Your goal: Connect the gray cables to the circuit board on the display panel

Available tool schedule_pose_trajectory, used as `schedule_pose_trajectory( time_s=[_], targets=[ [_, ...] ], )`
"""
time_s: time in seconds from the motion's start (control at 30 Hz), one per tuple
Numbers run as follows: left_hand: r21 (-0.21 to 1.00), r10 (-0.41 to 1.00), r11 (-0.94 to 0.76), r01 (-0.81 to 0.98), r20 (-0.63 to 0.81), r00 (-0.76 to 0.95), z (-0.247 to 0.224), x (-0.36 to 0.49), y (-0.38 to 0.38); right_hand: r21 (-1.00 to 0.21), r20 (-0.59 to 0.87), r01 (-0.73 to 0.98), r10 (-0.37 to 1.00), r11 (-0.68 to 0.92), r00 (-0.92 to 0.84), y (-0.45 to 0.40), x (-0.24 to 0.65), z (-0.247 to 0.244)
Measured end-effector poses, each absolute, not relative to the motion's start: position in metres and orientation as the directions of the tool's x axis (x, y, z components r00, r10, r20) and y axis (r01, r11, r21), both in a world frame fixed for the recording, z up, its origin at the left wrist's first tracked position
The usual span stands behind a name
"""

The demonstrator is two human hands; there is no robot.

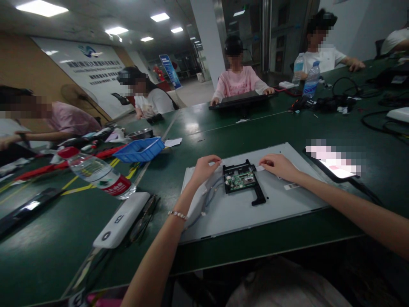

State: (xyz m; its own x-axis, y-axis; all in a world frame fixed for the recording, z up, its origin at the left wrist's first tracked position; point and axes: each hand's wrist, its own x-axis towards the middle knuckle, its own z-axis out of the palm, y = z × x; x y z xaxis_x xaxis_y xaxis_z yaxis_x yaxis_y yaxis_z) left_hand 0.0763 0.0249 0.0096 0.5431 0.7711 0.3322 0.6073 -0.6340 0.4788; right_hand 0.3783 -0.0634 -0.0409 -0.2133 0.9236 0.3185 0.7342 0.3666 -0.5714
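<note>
A flat grey metal panel [287, 200], like the back of a screen, lies before me on the green table. On it sits a black plastic bracket [259, 194] around a green circuit board [238, 181]. My left hand [207, 168] is closed in a pinch by the bracket's far left corner; what its fingertips hold, if anything, cannot be made out. At the bracket's right side, my right hand [279, 166] pinches the end of a small white strip [261, 168]. Grey-white wires [211, 192] run over the panel's left part, beneath my left wrist.
Left of the panel are a white power bank [123, 219], glasses [145, 219], a water bottle [99, 170] and a blue tray [140, 150]. A lit phone [335, 164] with a cable lies to the right. Several people sit around the table; one holds a dark panel [243, 101].
</note>
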Motion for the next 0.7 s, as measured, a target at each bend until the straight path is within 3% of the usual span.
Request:
schedule_pose_trajectory(
  time_s=[0.17, 0.27, 0.37, 0.5, 0.7],
  targets=[
    [0.62, 0.828, -0.547, 0.563, 0.303, 0.471, 0.011, 0.092, 0.035, -0.562, 0.316, 0.744, 0.925, 0.362, -0.212, -0.063, 0.378, -0.041],
    [0.686, 0.826, -0.514, 0.514, 0.235, 0.512, 0.007, 0.101, 0.039, -0.557, 0.32, 0.745, 0.923, 0.367, -0.215, -0.063, 0.378, -0.043],
    [0.612, 0.79, -0.556, 0.563, 0.178, 0.587, 0.002, 0.107, 0.04, -0.556, 0.323, 0.743, 0.92, 0.373, -0.22, -0.063, 0.378, -0.043],
    [0.497, 0.807, -0.568, 0.655, 0.184, 0.561, -0.004, 0.11, 0.039, -0.558, 0.327, 0.74, 0.919, 0.375, -0.22, -0.064, 0.378, -0.043],
    [0.445, 0.816, -0.57, 0.69, 0.207, 0.54, -0.01, 0.109, 0.035, -0.553, 0.327, 0.743, 0.919, 0.376, -0.221, -0.064, 0.377, -0.042]
  ],
)
